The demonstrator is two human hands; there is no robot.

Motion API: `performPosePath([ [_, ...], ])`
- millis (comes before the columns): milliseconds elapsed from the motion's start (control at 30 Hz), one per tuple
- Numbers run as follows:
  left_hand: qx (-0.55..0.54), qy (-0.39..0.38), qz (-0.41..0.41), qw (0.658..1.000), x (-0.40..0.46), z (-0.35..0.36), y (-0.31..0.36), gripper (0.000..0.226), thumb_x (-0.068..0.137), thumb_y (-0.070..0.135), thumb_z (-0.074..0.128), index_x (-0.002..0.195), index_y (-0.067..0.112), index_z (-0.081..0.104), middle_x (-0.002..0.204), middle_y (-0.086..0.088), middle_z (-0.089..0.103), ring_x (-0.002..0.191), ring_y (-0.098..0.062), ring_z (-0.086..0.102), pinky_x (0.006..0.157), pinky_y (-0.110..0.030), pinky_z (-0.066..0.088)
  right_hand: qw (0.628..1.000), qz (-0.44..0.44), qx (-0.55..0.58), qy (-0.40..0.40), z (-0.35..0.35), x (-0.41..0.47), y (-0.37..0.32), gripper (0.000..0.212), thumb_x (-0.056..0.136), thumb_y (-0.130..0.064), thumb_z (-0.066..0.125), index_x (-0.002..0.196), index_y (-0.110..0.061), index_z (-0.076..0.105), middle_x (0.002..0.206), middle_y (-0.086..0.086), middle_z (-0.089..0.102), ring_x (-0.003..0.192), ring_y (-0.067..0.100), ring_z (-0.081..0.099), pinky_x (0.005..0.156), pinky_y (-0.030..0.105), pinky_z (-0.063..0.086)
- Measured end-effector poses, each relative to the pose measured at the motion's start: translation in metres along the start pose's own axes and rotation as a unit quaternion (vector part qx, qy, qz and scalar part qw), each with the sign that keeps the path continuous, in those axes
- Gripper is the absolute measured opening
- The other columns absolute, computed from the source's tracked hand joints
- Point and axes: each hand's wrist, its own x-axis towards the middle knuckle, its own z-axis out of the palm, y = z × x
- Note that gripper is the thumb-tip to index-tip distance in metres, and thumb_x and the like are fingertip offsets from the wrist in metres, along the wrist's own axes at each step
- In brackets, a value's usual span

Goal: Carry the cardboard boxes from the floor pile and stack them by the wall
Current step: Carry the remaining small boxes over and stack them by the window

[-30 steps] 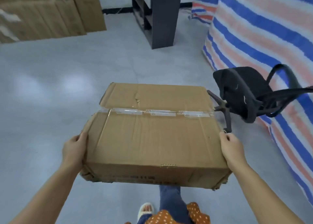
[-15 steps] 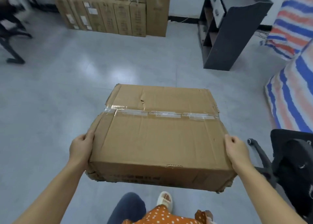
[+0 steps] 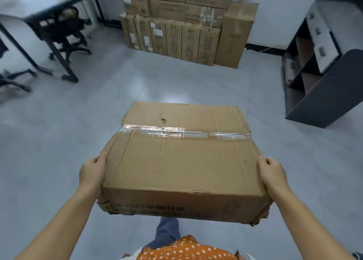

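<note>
View has swung round: the stack by the wall (image 3: 182,24) is now dead ahead of the cardboard box (image 3: 182,161). Left hand (image 3: 92,173) and right hand (image 3: 272,174) grip its sides, box still airborne, so the carry's nearly done.

an office room used partly for storage: a long desk (image 3: 49,2) on dark metal legs with black swivel chairs (image 3: 64,31) beside it, a dark shelving unit (image 3: 324,86) tipped on its side, and stacked cardboard boxes (image 3: 186,24) against the white wall, on a smooth grey floor (image 3: 59,141).
</note>
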Motion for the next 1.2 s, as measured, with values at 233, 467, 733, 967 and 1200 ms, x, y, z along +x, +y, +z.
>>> performPosePath([
  [233, 0.000, 0.010, 0.012, 1.000, 0.127, 0.025, 0.102, 0.046, 0.095, 0.040, 0.047, 0.075, 0.000, 0.056, 0.075, -0.012, 0.051, 0.072, -0.026, 0.044, 0.063, -0.035, 0.034, 1.000, -0.014, 0.016, 0.007, 0.043, 0.097, -0.114, 0.043, 0.100, -0.030, 0.038, 0.078, 0.005, 0.049, 0.071, 0.013, 0.047, 0.065, 0.023, 0.041, 0.056, 0.034, 0.027],
  [467, 0.002, 0.001, 0.031, 1.000, 0.230, 0.097, 0.185, 0.034, 0.096, 0.036, 0.044, 0.073, 0.011, 0.052, 0.080, -0.010, 0.050, 0.077, -0.025, 0.044, 0.069, -0.038, 0.036, 0.999, -0.015, 0.021, 0.019, 0.064, 0.222, -0.187, 0.036, 0.099, -0.029, 0.038, 0.076, -0.002, 0.046, 0.071, 0.012, 0.044, 0.062, 0.021, 0.037, 0.056, 0.034, 0.026],
  [733, -0.021, 0.021, 0.019, 0.999, 0.338, 0.215, 0.297, 0.034, 0.099, 0.028, 0.041, 0.067, 0.017, 0.050, 0.071, 0.001, 0.045, 0.084, -0.026, 0.045, 0.075, -0.038, 0.037, 0.999, -0.037, 0.013, -0.001, 0.070, 0.411, -0.287, 0.034, 0.100, -0.026, 0.036, 0.074, -0.005, 0.041, 0.069, 0.013, 0.040, 0.061, 0.022, 0.034, 0.056, 0.034, 0.022],
  [967, -0.049, 0.040, 0.022, 0.998, 0.419, 0.289, 0.388, 0.036, 0.100, 0.028, 0.040, 0.065, 0.022, 0.045, 0.070, 0.005, 0.042, 0.086, -0.025, 0.041, 0.077, -0.038, 0.034, 0.997, -0.075, 0.001, 0.001, 0.068, 0.549, -0.389, 0.035, 0.100, -0.029, 0.035, 0.076, -0.005, 0.043, 0.072, 0.013, 0.043, 0.062, 0.022, 0.036, 0.056, 0.034, 0.024],
  [1200, -0.058, 0.051, 0.046, 0.996, 0.568, 0.341, 0.476, 0.037, 0.096, 0.029, 0.042, 0.077, 0.000, 0.054, 0.074, -0.015, 0.046, 0.067, -0.026, 0.037, 0.060, -0.036, 0.027, 0.995, -0.097, 0.022, 0.024, 0.106, 0.668, -0.501, 0.038, 0.100, -0.030, 0.037, 0.078, 0.000, 0.047, 0.075, 0.014, 0.044, 0.064, 0.022, 0.037, 0.057, 0.034, 0.025],
])
